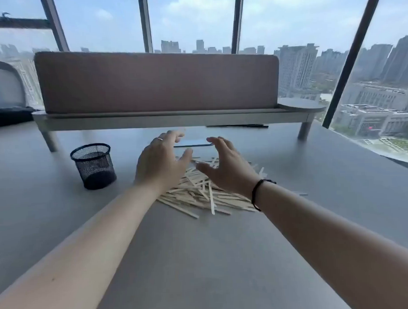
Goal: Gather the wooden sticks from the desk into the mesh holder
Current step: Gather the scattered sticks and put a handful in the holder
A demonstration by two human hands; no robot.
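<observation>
A loose pile of several pale wooden sticks (199, 193) lies on the grey desk (202, 258), in the middle. A round black mesh holder (93, 166) stands upright to the left of the pile; I see no sticks in it. My left hand (159, 162) hovers over the pile's left side, fingers spread and empty. My right hand (226, 166) hovers over the right side, fingers curved and apart, holding nothing. A black band circles my right wrist. Both hands hide the pile's far part.
A phone (193, 143) lies flat just beyond my hands. Behind it a raised shelf (174, 119) on legs carries a brown divider panel (156, 81). A chair back (4, 85) shows at the far left. Windows run along the back and right.
</observation>
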